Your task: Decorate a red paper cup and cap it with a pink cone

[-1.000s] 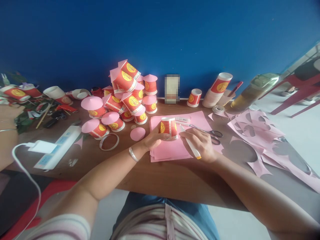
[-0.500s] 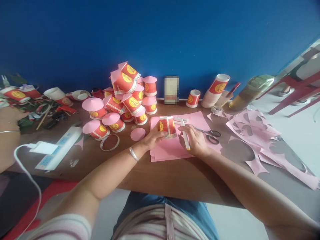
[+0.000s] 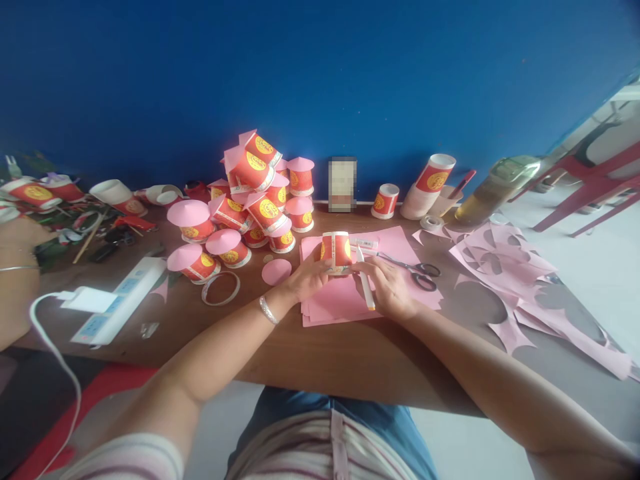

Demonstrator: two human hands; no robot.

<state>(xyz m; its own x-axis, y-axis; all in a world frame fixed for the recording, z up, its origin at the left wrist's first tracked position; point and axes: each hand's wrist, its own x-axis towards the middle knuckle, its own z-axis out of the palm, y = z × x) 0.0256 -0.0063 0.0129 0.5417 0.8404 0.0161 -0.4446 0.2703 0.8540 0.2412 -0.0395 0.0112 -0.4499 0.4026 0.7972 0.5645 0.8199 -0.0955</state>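
Note:
My left hand [image 3: 309,279] grips a red paper cup [image 3: 336,249] with yellow round emblems, its rim facing down. In my right hand [image 3: 390,283] is a slim white pen-shaped tool [image 3: 366,283] with an orange end; its exact kind is unclear. The right fingertips reach the cup's lower right side. Below both hands lies a stack of pink paper [image 3: 345,303]. A small white tube [image 3: 365,244] and dark-handled scissors [image 3: 424,275] rest on that paper. A pink paper disc [image 3: 277,272] lies left of the stack.
Red cups with pink cone tops [image 3: 187,220] are piled at left. A power strip [image 3: 120,303] and tape ring [image 3: 221,288] lie nearer. Stacked cups [image 3: 430,187], a bottle [image 3: 495,190] and pink scraps [image 3: 505,260] are at right. Another person's arm [image 3: 17,280] shows far left.
The cup has turned more upright in my left hand. My right hand has moved left to the cup, the white tool still in it.

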